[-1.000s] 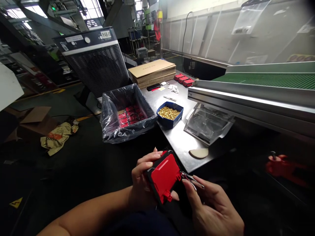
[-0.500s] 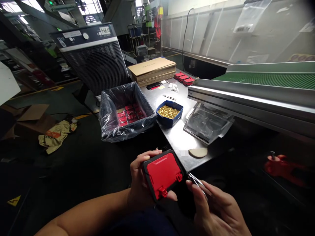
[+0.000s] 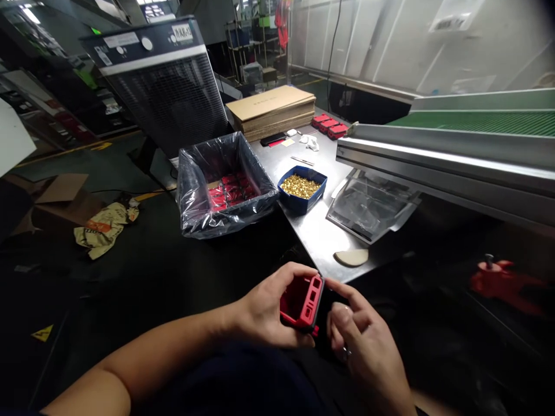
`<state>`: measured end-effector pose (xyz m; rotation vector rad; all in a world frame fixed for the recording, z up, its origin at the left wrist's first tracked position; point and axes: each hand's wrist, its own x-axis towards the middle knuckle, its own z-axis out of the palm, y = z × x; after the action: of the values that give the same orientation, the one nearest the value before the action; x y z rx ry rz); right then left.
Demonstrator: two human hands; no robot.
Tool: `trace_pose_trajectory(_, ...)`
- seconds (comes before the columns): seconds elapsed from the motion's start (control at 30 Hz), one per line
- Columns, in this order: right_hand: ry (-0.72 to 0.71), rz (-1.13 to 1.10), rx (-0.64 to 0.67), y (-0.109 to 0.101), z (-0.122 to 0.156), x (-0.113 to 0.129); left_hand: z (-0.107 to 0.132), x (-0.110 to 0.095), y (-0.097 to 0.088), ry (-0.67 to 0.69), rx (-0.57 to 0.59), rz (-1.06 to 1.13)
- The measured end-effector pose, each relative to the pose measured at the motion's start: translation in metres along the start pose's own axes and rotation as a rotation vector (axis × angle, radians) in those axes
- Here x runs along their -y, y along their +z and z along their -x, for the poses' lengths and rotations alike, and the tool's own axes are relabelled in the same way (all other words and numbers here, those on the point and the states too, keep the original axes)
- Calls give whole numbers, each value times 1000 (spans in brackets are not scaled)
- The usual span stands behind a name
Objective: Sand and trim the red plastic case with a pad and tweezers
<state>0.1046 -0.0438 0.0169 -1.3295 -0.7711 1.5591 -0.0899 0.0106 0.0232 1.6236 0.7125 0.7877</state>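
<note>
Thumb and fingers of the left hand [image 3: 265, 309] hold a hollow red plastic housing [image 3: 311, 304] on edge, near the steel table [image 3: 316, 234], its slotted wall running roughly away from the body. The right hand [image 3: 368, 335] sits just right, index fingertip by the black-edged far corner; whether its curled fingers grip the metallic glint [image 3: 347, 352] there, I cannot tell.

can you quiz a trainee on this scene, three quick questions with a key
1. Which hand grips the red case?
2. What fills the blue tray: a) white cloths, b) small gold-coloured pieces, c) black screws?
3. True or false: the cardboard stack lies on the metal table.

Key:
1. The left hand.
2. b.
3. True.
</note>
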Motion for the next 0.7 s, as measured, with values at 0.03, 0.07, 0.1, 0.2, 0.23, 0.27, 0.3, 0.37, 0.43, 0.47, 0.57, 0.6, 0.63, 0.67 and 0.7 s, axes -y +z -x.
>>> trace_pose_trajectory(0.03, 1, 39, 32, 3, 2, 3, -1, -3, 0, 15, 27, -33)
trace_pose_trajectory(0.07, 6, 59, 46, 6, 5, 7, -2, -5, -1, 39, 37, -72)
trace_pose_trajectory(0.1, 9, 69, 37, 8, 7, 10, -3, -7, -2, 62, 40, -112)
trace_pose_trajectory(0.2, 27, 110, -38, 12, 12, 19, -5, -10, -3, 88, 64, -160)
trace_pose_trajectory(0.23, 29, 121, -52, 12, 13, 20, -5, -11, -4, 93, 73, -169)
trace_pose_trajectory(0.27, 25, 130, -53, 11, 13, 21, -5, -10, -4, 99, 84, -179)
trace_pose_trajectory(0.3, 20, 139, -41, 9, 12, 20, -5, -10, -4, 109, 90, -187)
trace_pose_trajectory(0.37, 15, 146, 8, 5, 9, 16, -5, -8, -3, 143, 101, -192)
trace_pose_trajectory(0.43, 25, 138, 39, 0, 6, 12, -4, -7, -3, 182, 121, -187)
trace_pose_trajectory(0.47, 41, 130, 28, -1, 5, 10, -4, -6, -3, 199, 131, -185)
trace_pose_trajectory(0.57, 37, 137, -45, -3, 5, 7, -5, -5, -3, 230, 159, -190)
trace_pose_trajectory(0.6, 1, 162, -48, -3, 7, 7, -5, -5, -3, 239, 165, -198)
trace_pose_trajectory(0.63, -50, 200, -35, -3, 8, 7, -6, -6, -3, 250, 168, -208)
trace_pose_trajectory(0.67, -102, 246, -22, -3, 9, 7, -6, -8, -3, 261, 172, -221)
trace_pose_trajectory(0.7, -149, 289, -12, -3, 10, 8, -6, -9, -3, 273, 174, -237)
